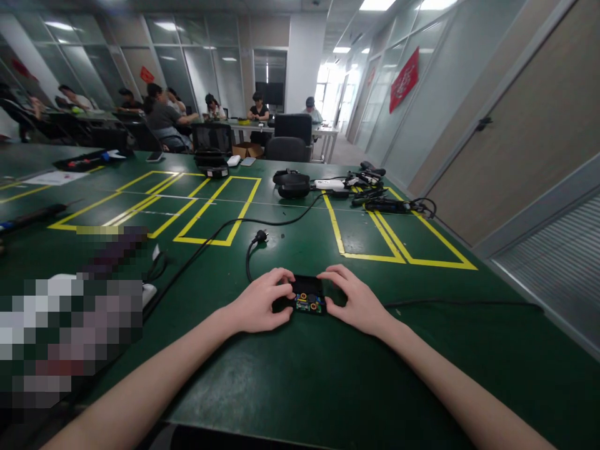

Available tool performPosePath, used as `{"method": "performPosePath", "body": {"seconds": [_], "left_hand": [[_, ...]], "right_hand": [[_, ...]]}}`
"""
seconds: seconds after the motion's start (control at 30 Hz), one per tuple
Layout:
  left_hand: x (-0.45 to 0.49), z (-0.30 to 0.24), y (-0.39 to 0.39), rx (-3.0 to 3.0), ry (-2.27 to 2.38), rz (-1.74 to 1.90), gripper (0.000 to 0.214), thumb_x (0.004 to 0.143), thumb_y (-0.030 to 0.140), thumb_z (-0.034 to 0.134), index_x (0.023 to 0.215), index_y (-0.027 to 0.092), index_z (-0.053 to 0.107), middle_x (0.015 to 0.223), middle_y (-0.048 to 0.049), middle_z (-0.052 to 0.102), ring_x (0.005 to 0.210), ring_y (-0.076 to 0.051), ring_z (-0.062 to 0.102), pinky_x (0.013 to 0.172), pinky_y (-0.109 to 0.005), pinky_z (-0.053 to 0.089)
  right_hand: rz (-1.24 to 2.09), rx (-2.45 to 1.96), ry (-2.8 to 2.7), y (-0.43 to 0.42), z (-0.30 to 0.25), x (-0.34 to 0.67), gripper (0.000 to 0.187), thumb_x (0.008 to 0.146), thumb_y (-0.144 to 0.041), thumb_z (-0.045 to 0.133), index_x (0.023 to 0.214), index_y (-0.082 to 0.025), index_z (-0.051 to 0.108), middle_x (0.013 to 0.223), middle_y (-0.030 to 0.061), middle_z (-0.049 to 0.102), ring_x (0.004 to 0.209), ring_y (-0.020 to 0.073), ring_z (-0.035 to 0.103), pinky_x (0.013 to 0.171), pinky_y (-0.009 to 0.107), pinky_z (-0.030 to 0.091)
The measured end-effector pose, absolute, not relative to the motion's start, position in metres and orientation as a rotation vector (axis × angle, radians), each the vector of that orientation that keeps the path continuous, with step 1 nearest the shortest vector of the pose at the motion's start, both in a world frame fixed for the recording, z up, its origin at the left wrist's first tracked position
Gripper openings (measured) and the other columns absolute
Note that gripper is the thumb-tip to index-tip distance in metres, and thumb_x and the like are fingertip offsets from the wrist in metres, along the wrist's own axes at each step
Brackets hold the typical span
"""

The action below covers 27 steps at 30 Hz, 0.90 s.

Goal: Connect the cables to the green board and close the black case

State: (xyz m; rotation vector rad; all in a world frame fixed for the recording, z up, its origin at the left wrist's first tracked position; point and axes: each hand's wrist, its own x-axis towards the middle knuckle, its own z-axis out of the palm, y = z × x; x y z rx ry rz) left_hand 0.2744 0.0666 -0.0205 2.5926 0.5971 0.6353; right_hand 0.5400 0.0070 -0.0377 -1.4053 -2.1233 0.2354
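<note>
An opened black power adapter (307,305) lies on the green table in front of me, its circuit board with coils and small coloured parts exposed in the lower half. The upper half looks like bare black casing. My left hand (265,301) grips its left side with bent fingers, the fingertips at the edge of the board. On the other side, my right hand (355,300) holds the right edge between thumb and fingers. A black cord with a plug (260,236) runs up from behind my left hand. Another black cable (459,304) stretches right from behind my right wrist.
Yellow tape rectangles (229,242) mark the green table (300,381). Black headphones (293,184) and a heap of black cables and tools (370,187) lie farther back. A long cord crosses the left side, near a blurred-out area. People sit at tables beyond.
</note>
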Motion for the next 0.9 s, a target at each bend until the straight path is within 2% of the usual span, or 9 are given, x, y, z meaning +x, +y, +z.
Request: {"method": "performPosePath", "body": {"seconds": [0.07,0.17,0.33,0.43,0.53,0.63,0.73,0.83,0.9], "left_hand": [[0.275,-0.019,0.066,2.633,0.557,0.635,0.008,0.084,0.019,0.071,0.086,0.019,0.063,0.133,-0.0116,0.065,0.118,-0.028,0.06,0.101,-0.042,0.051],[0.276,-0.019,0.067,2.658,0.552,0.608,0.009,0.086,0.021,0.072,0.084,0.02,0.064,0.124,-0.0075,0.074,0.114,-0.027,0.062,0.097,-0.043,0.052],[0.275,-0.021,0.069,2.668,0.551,0.648,0.008,0.086,0.022,0.076,0.082,0.019,0.069,0.116,-0.0059,0.078,0.1,-0.023,0.066,0.088,-0.039,0.054],[0.274,-0.023,0.07,2.684,0.52,0.654,0.005,0.086,0.022,0.075,0.084,0.019,0.071,0.111,-0.0055,0.08,0.093,-0.022,0.067,0.083,-0.037,0.054],[0.274,-0.022,0.07,2.693,0.506,0.661,0.004,0.087,0.023,0.075,0.086,0.019,0.073,0.107,-0.0056,0.08,0.092,-0.022,0.068,0.081,-0.035,0.054],[0.274,-0.02,0.07,2.694,0.51,0.643,0.015,0.087,0.024,0.074,0.101,0.019,0.075,0.104,-0.0062,0.079,0.092,-0.022,0.068,0.08,-0.034,0.055],[0.274,-0.018,0.069,2.691,0.55,0.621,0.028,0.087,0.026,0.074,0.114,0.019,0.074,0.1,-0.0069,0.077,0.091,-0.022,0.068,0.079,-0.033,0.056],[0.274,-0.018,0.068,2.674,0.551,0.59,0.026,0.089,0.026,0.071,0.113,0.02,0.075,0.102,-0.0068,0.078,0.092,-0.022,0.068,0.081,-0.032,0.056],[0.274,-0.017,0.068,2.66,0.534,0.573,0.023,0.09,0.025,0.069,0.111,0.02,0.076,0.105,-0.0063,0.079,0.094,-0.022,0.068,0.083,-0.033,0.057]], "right_hand": [[0.212,-1.344,-2.178,0.008,-0.039,0.541,0.038,0.085,-0.017,0.062,0.121,-0.023,0.071,0.129,0.0119,0.066,0.111,0.0276,0.064,0.094,0.045,0.056],[0.234,-1.316,-2.232,0.009,-0.043,0.544,0.03,0.091,-0.018,0.06,0.115,-0.025,0.077,0.126,0.0113,0.07,0.111,0.0289,0.065,0.094,0.049,0.058],[0.306,-1.316,-2.115,0.011,-0.048,0.544,0.022,0.096,-0.021,0.061,0.105,-0.025,0.081,0.121,0.0103,0.072,0.109,0.0268,0.068,0.093,0.045,0.058],[0.431,-1.249,-1.984,0.012,-0.049,0.54,0.017,0.094,-0.02,0.063,0.094,-0.024,0.08,0.115,0.0084,0.071,0.105,0.0234,0.07,0.094,0.04,0.057],[0.615,-1.202,-1.837,0.012,-0.047,0.534,0.012,0.091,-0.017,0.063,0.091,-0.022,0.074,0.107,0.0065,0.069,0.097,0.0201,0.07,0.087,0.036,0.059],[0.772,-1.182,-1.724,0.01,-0.046,0.529,0.01,0.088,-0.017,0.062,0.097,-0.022,0.064,0.094,0.0029,0.067,0.085,0.0174,0.07,0.08,0.033,0.06],[0.73,-1.209,-1.76,0.008,-0.046,0.526,0.023,0.085,-0.014,0.062,0.107,-0.022,0.06,0.098,0.0031,0.067,0.084,0.0169,0.068,0.078,0.032,0.058],[0.578,-1.242,-1.894,0.006,-0.045,0.525,0.035,0.088,-0.015,0.059,0.122,-0.023,0.062,0.118,0.0086,0.067,0.103,0.0213,0.066,0.089,0.038,0.056],[0.534,-1.26,-1.95,0.006,-0.044,0.526,0.035,0.093,-0.018,0.057,0.127,-0.024,0.064,0.125,0.0103,0.066,0.115,0.0243,0.063,0.1,0.043,0.053]]}}
